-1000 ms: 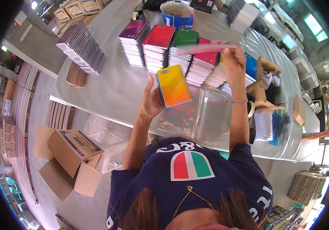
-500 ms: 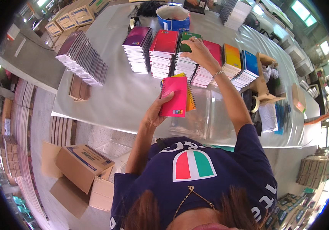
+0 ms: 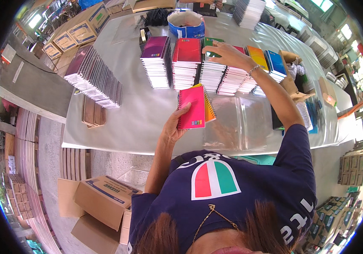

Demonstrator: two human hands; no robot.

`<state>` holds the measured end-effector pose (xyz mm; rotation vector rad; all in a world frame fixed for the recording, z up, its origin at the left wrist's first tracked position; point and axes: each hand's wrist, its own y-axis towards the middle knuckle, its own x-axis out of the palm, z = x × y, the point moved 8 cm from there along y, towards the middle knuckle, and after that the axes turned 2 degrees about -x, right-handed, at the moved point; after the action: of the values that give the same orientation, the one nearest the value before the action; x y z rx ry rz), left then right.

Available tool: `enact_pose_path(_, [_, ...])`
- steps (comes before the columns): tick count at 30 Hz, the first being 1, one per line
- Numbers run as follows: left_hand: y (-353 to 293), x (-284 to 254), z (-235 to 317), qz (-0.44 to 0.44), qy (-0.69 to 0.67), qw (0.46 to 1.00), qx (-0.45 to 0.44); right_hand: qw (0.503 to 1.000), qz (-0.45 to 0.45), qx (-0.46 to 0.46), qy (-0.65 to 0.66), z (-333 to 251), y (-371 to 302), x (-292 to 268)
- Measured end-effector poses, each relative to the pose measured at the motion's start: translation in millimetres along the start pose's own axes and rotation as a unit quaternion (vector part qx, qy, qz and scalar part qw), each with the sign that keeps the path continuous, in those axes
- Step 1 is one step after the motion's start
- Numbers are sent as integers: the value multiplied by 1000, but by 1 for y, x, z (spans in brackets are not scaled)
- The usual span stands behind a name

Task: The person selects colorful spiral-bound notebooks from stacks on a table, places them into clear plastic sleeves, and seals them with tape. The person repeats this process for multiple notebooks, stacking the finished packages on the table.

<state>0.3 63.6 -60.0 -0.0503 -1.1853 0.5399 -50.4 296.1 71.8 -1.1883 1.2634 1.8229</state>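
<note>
My left hand (image 3: 175, 125) grips a small fan of spiral notebooks in front of my chest, thumb flat on the top one. That top notebook is a pink notebook (image 3: 193, 112); a yellow-orange notebook (image 3: 209, 111) sticks out behind it. Over the green notebook stack (image 3: 212, 76), my right hand (image 3: 229, 55) reaches down with thumb and fingers apart, at the top green cover. Beside it stand a red notebook stack (image 3: 185, 63) and a purple notebook stack (image 3: 155, 63) on the left. A pink-red stack (image 3: 232, 78), a yellow-orange stack (image 3: 257, 57) and a blue stack (image 3: 276, 63) are on the right.
Clear plastic sleeves (image 3: 228, 127) lie near the table's front edge. A leaning row of wrapped purple notebooks (image 3: 94, 76) stands left, a blue-white tub (image 3: 185, 26) at the back. An open carton (image 3: 293, 86) sits right; another carton (image 3: 101, 199) is on the floor.
The view has shifted slightly, with the stacks now a little lower in it. My right hand stays over the green stack, its fingers nearer the cover; my left hand keeps its notebooks.
</note>
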Motion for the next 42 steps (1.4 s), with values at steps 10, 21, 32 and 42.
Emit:
enact_pose_path(10, [-2, -14, 23, 1, -3, 999, 33, 973, -185, 139, -20, -24, -3, 3])
enact_pose_path(21, [5, -9, 36, 2, -7, 999, 48, 989, -146, 22, -7, -17, 13, 4])
enact_pose_path(32, [7, -8, 40, 12, -11, 999, 49, 985, -111, 122, 43, -7, 17, -17])
enact_pose_path(42, [-6, 32, 51, -64, -78, 995, 24, 891, 257, 112, 357, -45, 9, -129])
